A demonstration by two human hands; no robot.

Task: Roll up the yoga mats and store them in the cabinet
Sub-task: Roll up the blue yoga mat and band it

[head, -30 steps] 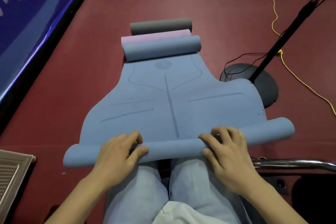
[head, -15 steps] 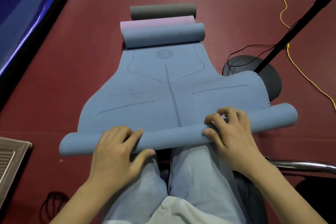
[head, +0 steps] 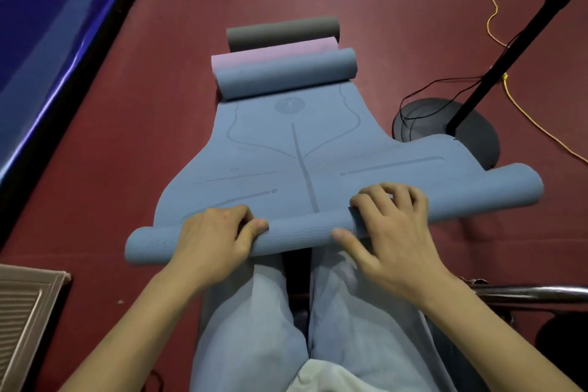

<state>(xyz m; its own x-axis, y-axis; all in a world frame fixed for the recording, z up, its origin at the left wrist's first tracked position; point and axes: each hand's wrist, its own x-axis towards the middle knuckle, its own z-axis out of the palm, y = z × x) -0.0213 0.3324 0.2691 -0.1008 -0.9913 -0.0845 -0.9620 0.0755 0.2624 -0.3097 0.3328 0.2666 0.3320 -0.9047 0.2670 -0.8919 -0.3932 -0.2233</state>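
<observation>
A blue yoga mat [head: 296,153] lies on the red floor, its near end rolled into a tube [head: 299,231] across my knees. My left hand [head: 213,235] grips the roll left of centre, fingers curled over the top and thumb along the front. My right hand [head: 391,232] grips it right of centre, fingers curled over the top and thumb below. The mat's far end is curled into a blue roll [head: 286,75]. Behind that lie a rolled pink mat [head: 273,52] and a rolled grey mat [head: 283,32]. No cabinet is visible.
A fan's round black base [head: 477,134] and slanted pole [head: 521,38] stand right of the mat, with black and yellow cables [head: 525,111]. A blue banner [head: 47,25] runs along the left. A slatted panel [head: 22,312] is at lower left, a chrome bar [head: 534,291] at lower right.
Both hands have shifted on the roll and regripped it. The roll has turned a little further up the mat. The camera view has shifted slightly.
</observation>
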